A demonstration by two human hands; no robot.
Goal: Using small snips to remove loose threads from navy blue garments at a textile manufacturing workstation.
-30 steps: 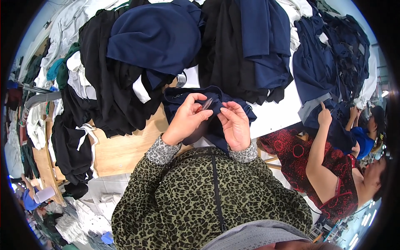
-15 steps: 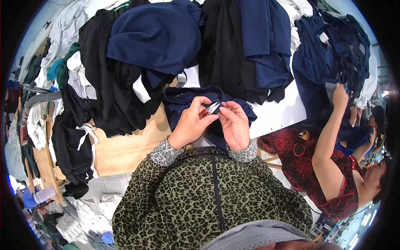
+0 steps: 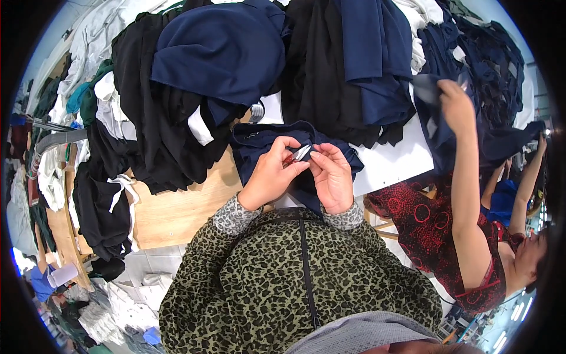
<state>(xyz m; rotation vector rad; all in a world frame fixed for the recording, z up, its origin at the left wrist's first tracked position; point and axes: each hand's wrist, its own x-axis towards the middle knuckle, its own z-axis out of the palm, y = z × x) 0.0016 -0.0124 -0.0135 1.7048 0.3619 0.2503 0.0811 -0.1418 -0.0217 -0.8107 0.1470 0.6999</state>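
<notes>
Co-worker's hand (image 3: 455, 106) at right has swung in toward the heaps since half a second ago, cloth blurring beside it. Wearer's own two hands: about where they were.

Largest first. Black cloth (image 3: 141, 88) and navy cloth (image 3: 221, 53) heaped across the far side of the table (image 3: 171, 215), folds hanging over toward its near edge. Navy garment (image 3: 250, 156) bunched at the near edge, below the hands, partly covered by them.

Left hand (image 3: 270, 177): curled around small red-handled snips (image 3: 302, 153), held above the garment, pale blades pointing toward the other hand. Right hand (image 3: 333, 180): thumb and forefinger in a narrow pinch, just beside the blade tips. Cannot tell whether anything is between those fingertips, nor whether blades touch them.
</notes>
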